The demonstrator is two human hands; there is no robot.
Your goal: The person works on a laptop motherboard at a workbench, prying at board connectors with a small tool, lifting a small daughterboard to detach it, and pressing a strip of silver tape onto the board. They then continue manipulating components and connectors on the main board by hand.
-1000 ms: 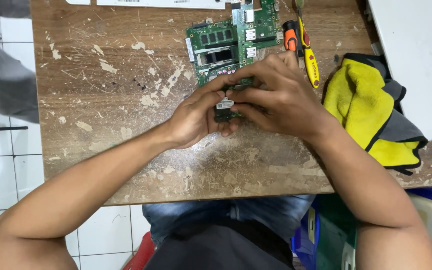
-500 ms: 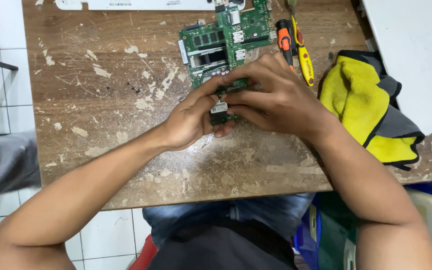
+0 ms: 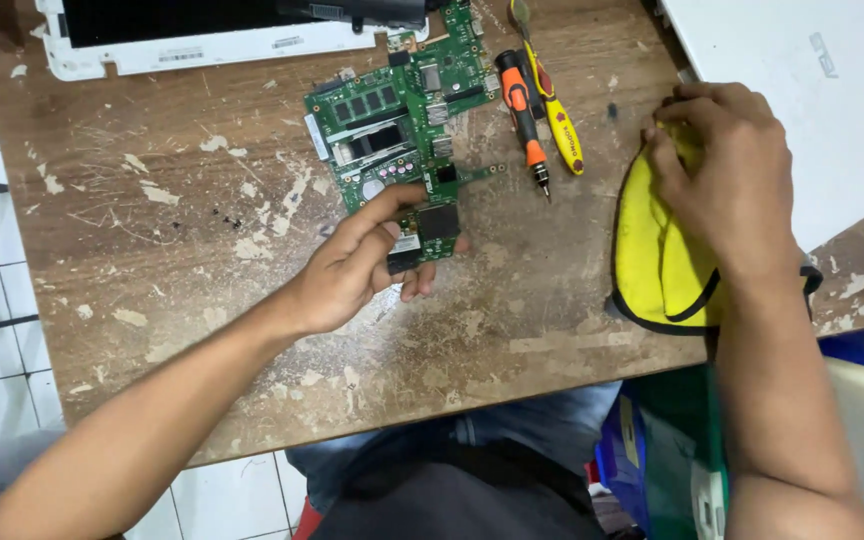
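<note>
A worn wooden counter (image 3: 202, 300), scratched and flecked with pale paint, fills most of the scene, and everything else sits best described by where it lies from the green circuit board (image 3: 397, 120) near its middle. Past the board, at the far edge, lies a white laptop shell (image 3: 202, 45); well off to its right a large white panel (image 3: 802, 90) covers the corner. Nearer on that same side a yellow cloth (image 3: 657, 250) with dark trim lies bunched up, and the right hand (image 3: 727, 170) rests on top of it, fingers curled and pressing into the fabric, well apart from the board. Just beside the board's right edge lie two screwdrivers, an orange and black screwdriver (image 3: 522, 110) and a yellow screwdriver (image 3: 557, 125), both pointing roughly toward the person. The board's long axis runs slantwise, from far right down to near left, and its near end, carrying a dark square chip (image 3: 439, 220), is pinched by the left hand (image 3: 352, 270), thumb on top and fingers beneath. So the left hand is the one on the board; the right is far from it.
</note>
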